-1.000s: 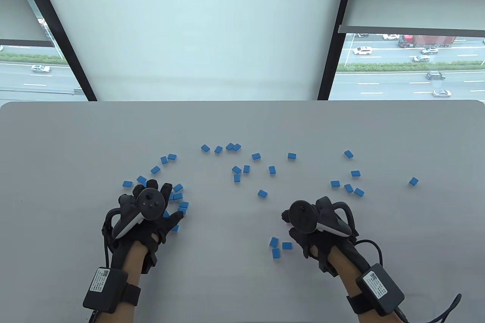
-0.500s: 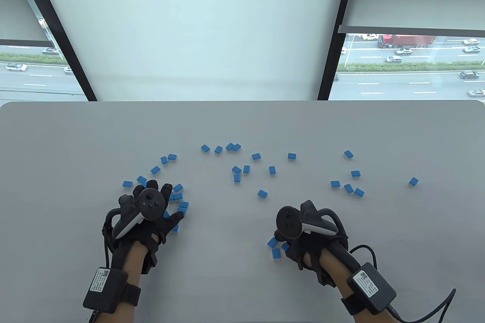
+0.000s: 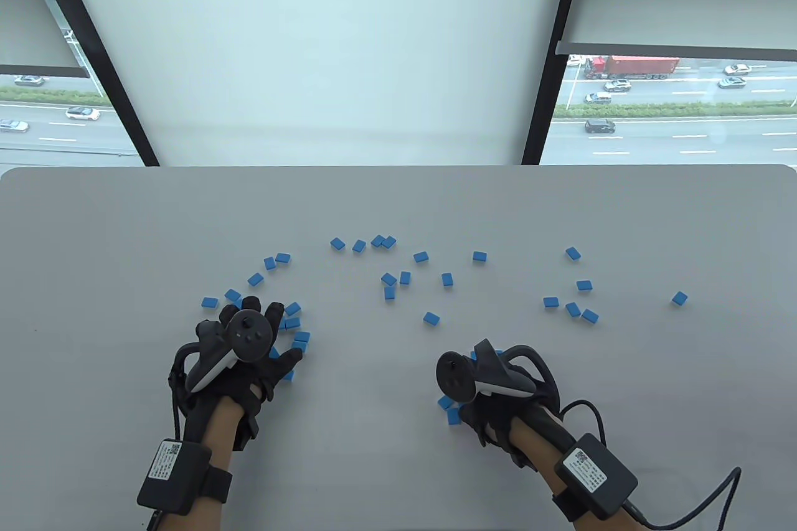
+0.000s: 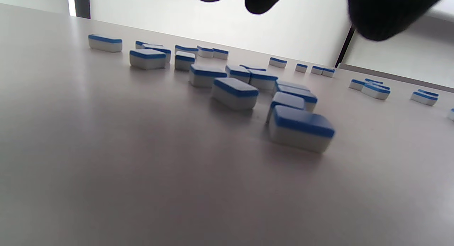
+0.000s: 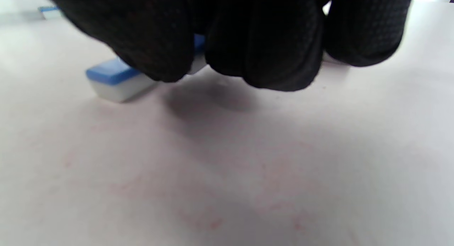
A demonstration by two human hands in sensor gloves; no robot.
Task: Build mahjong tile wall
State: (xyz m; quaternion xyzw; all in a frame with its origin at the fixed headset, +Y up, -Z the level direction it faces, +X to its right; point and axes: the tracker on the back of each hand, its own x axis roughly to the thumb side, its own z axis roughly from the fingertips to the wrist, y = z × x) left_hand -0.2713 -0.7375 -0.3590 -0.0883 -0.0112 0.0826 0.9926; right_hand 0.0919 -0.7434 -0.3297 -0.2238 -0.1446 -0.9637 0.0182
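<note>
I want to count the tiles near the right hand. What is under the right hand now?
Blue-backed tiles poke out at the left edge of the right hand. In the right wrist view one tile shows beside the curled fingers. Any tiles further under them are covered, so a count is impossible.

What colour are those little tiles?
The mahjong tiles are blue on top, white underneath; the left wrist view shows it best.

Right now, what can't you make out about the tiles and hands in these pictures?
- Tiles under the right hand: table view, tracker covers them; the count is unclear.
- Right hand's grip: right wrist view, blurred fingers hide all but one tile.
- Tile faces: all lie blue side up.
- Left hand: covers some tiles.
</note>
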